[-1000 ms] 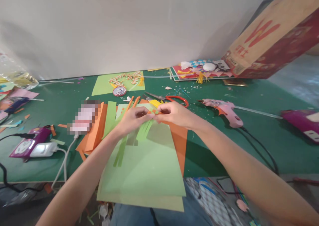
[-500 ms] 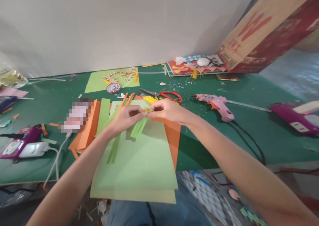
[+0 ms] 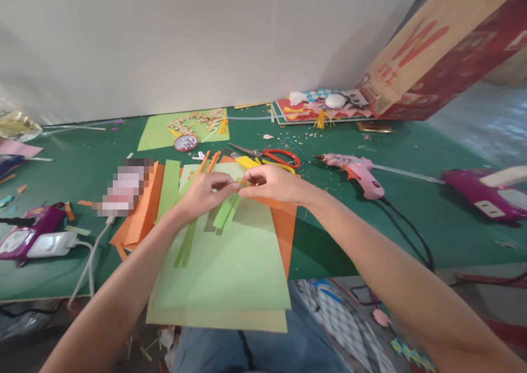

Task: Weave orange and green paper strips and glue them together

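Head camera view: two bare hands met over a green bench [image 3: 399, 142]. The left hand [image 3: 206, 193] and right hand [image 3: 276, 184] each had thumb and index finger drawn narrow, pinching a small weave [image 3: 244, 185] of orange and green strips. The weave sat between the fingertips, partly hidden by them; its green tails [image 3: 224, 214] hung toward the wearer.

The step in hand looked like adjusting or tightening the crossings, though the exact fold could not be made out. The next move seemed to call for a light, even pinch, since the strips were thin and might crease or slip.

Below the fingers, a pale green sheet [image 3: 242, 269] reached past the near bench edge toward the lap, so its overhanging end could flex if leaned on. An orange sheet [image 3: 285, 230] showed beneath, to its right. Just beyond the fingers lay red-handled scissors [image 3: 284, 156] and a yellow-handled tool [image 3: 249, 163], leaving little room forward. Loose orange strips [image 3: 213, 161] crowded beyond the left hand. More room lay right of the fingers, before the pink glue gun [image 3: 359, 174].
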Motion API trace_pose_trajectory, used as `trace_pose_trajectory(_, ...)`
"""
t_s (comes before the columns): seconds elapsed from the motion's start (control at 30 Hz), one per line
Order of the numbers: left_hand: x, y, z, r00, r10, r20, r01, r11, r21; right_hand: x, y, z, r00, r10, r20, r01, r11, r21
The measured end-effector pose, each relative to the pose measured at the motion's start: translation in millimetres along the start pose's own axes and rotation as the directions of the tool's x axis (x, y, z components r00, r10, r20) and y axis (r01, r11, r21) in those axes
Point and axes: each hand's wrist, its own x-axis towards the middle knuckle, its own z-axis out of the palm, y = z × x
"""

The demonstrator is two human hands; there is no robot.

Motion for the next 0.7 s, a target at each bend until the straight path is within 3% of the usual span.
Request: trace_pose_trajectory(0.7, 0.1, -3.0, -0.4, 0.997, 0.081, -0.005, -0.081, 0.997, 0.021, 0.8, 1.0, 2.0, 0.999, -0.019, -0.038, 0.019, 1.000, 0.004)
